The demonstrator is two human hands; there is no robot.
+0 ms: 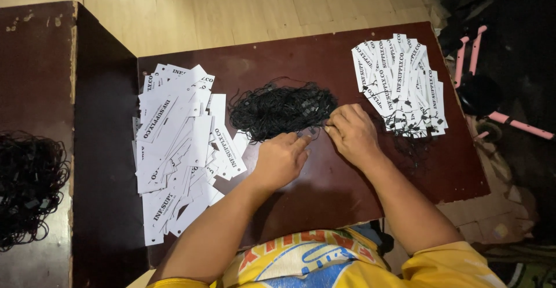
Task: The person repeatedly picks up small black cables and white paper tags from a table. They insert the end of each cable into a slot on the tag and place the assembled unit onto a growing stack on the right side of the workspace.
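Note:
A tangled heap of black string loops (281,109) lies in the middle of a dark brown table (324,50). My left hand (282,159) and my right hand (351,130) meet at the heap's near edge, fingertips pinching a thin black string between them. A loose pile of white rectangular paper tags (179,146) with black print spreads to the left of my left hand. To the right of my right hand lies a second pile of white tags (401,82) with black strings attached.
Another heap of black strings (29,186) sits on a second dark surface at the far left. A pink and black scooter (486,100) stands off the table's right edge. Pale wooden floor (243,4) lies beyond the table.

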